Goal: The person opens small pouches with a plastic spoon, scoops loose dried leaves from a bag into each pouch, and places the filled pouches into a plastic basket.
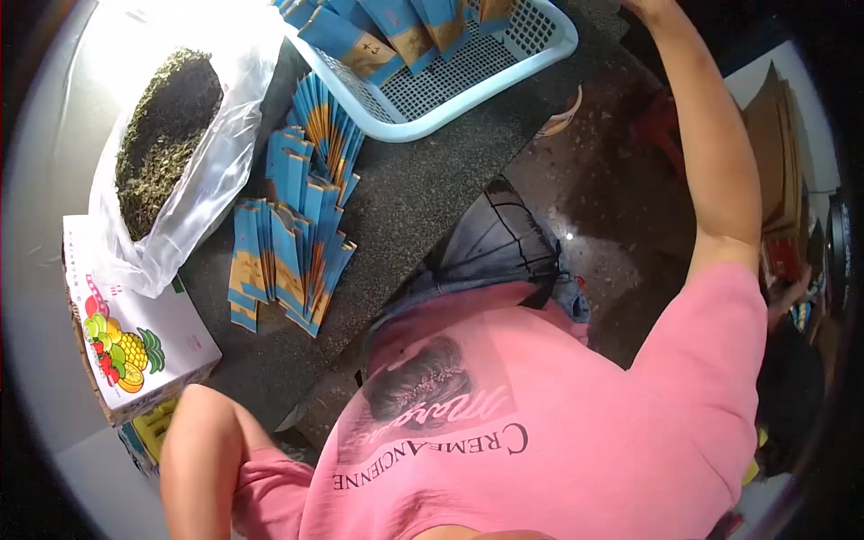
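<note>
My right arm reaches up past the right end of a light blue plastic basket (540, 45). Only the heel of my right hand (650, 7) shows at the top edge, its fingers cut off. My left upper arm and elbow (200, 450) are at the bottom left, and the left hand is out of view. The basket holds several blue-and-gold paper packets (396, 31). More flat blue packets (297, 234) lie fanned in piles on the dark table (423, 189). A clear plastic bag of dark dried leaves (166, 135) stands open at the left.
A cardboard box printed with fruit (135, 342) sits under the bag at the left edge. My pink T-shirt (558, 423) and a jeans-clad knee (495, 243) fill the lower middle. Stacked brown cardboard (778, 153) stands at the right over a dark floor (612, 225).
</note>
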A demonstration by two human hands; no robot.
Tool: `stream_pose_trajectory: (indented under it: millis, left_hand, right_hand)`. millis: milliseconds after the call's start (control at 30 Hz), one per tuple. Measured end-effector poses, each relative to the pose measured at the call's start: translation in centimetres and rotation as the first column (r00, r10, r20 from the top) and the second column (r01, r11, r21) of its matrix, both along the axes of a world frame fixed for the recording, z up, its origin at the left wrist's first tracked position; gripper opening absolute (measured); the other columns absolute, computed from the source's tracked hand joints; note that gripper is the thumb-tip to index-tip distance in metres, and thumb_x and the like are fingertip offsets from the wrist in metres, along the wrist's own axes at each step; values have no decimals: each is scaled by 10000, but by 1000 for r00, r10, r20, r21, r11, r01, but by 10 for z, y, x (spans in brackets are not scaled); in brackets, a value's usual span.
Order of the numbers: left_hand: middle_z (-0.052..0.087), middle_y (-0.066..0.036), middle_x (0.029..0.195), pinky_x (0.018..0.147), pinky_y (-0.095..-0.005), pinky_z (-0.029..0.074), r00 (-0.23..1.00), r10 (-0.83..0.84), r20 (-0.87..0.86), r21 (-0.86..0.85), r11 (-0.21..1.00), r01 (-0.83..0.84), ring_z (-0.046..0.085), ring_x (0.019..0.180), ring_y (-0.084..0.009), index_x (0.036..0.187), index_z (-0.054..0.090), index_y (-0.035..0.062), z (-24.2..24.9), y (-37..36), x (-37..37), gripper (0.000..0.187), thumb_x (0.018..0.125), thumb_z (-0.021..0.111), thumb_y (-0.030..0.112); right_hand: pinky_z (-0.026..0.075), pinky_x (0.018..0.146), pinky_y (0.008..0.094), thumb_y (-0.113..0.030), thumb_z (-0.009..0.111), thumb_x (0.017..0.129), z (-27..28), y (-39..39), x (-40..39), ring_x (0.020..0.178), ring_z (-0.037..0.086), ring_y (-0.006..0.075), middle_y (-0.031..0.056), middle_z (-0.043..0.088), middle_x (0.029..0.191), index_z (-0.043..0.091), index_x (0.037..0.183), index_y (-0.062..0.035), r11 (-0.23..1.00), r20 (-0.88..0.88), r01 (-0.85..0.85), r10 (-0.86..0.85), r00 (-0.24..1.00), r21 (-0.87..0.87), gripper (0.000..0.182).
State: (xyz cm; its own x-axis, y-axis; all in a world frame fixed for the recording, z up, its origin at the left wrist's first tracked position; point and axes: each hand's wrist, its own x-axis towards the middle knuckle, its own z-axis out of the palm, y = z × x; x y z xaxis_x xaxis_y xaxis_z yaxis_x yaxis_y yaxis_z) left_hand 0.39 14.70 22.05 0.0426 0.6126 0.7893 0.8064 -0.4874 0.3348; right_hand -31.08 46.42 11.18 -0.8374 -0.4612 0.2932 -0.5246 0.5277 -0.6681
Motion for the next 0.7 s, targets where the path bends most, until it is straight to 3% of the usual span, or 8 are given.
stream_pose_trajectory:
  millis: [33, 200, 300, 400, 533, 600, 633, 700]
  left_hand:
    - [643, 7, 930, 707, -307, 513, 1000, 16, -9, -9, 1000, -16, 625, 840, -115, 955, 618, 91, -2, 4, -1, 224, 753, 638, -3]
    - [642, -8, 935, 709, -314, 510, 998, 61, -34, -13, 998, -62, 624, 841, -135, 961, 624, 84, -13, 10, -8, 218, 751, 651, 34]
    - [642, -17, 937, 710, -317, 508, 996, 83, -38, 0, 997, -83, 623, 842, -147, 965, 628, 79, -18, 10, -10, 219, 749, 660, 56]
    - [642, -26, 940, 711, -321, 506, 994, 106, -42, 9, 994, -105, 623, 843, -159, 969, 632, 74, -22, 8, -11, 223, 748, 668, 78]
    - [641, -39, 944, 713, -326, 503, 992, 124, -32, 23, 992, -123, 622, 844, -175, 974, 638, 68, -27, 4, -11, 234, 747, 678, 108]
    - [641, -45, 946, 714, -328, 502, 989, 147, -15, 30, 989, -146, 622, 844, -183, 976, 641, 65, -28, -1, -7, 241, 746, 684, 123]
    - [641, -48, 947, 714, -330, 501, 987, 162, -3, 27, 986, -162, 622, 844, -187, 978, 642, 63, -27, -3, -5, 246, 745, 686, 130]
    - [641, -54, 948, 715, -332, 500, 971, 239, 27, 4, 971, -239, 622, 845, -194, 980, 645, 60, -25, -7, -1, 255, 745, 692, 145]
  right_hand:
    - [518, 771, 328, -30, 576, 862, -8, -1, -7, 827, 633, 175, 101, 689, 872, 672, 998, 64, 999, -81, -2, 6, 997, 46, 192]
    - [520, 778, 326, -64, 627, 821, -26, -17, -22, 826, 649, 179, 113, 697, 873, 667, 989, 55, 980, -26, -103, 109, 994, 172, 210]
    - [515, 793, 320, -53, 645, 815, -30, -20, -23, 844, 641, 166, 100, 696, 904, 663, 1015, 59, 980, 22, -96, 94, 995, 174, 231]
    - [508, 819, 321, -35, 666, 810, -26, -24, -16, 888, 625, 153, 90, 689, 959, 649, 1070, 61, 992, 76, -125, 124, 989, 8, 277]
    - [499, 863, 317, -31, 675, 831, -11, -19, 5, 933, 613, 164, 93, 681, 990, 634, 1145, 40, 998, 97, -52, 55, 994, -35, 325]
    - [501, 856, 334, -57, 642, 875, -2, -13, 17, 918, 616, 177, 98, 680, 967, 636, 1139, 32, 994, -128, 111, -109, 986, 13, 278]
    - [500, 841, 336, -86, 624, 899, 13, -25, 49, 899, 616, 176, 102, 679, 963, 633, 1136, 31, 963, -34, 270, -271, 962, -24, 265]
    - [531, 811, 300, -120, 592, 954, 6, 5, 50, 873, 642, 220, 171, 667, 1027, 565, 1262, 24, 985, -93, -71, 57, 994, -159, 342]
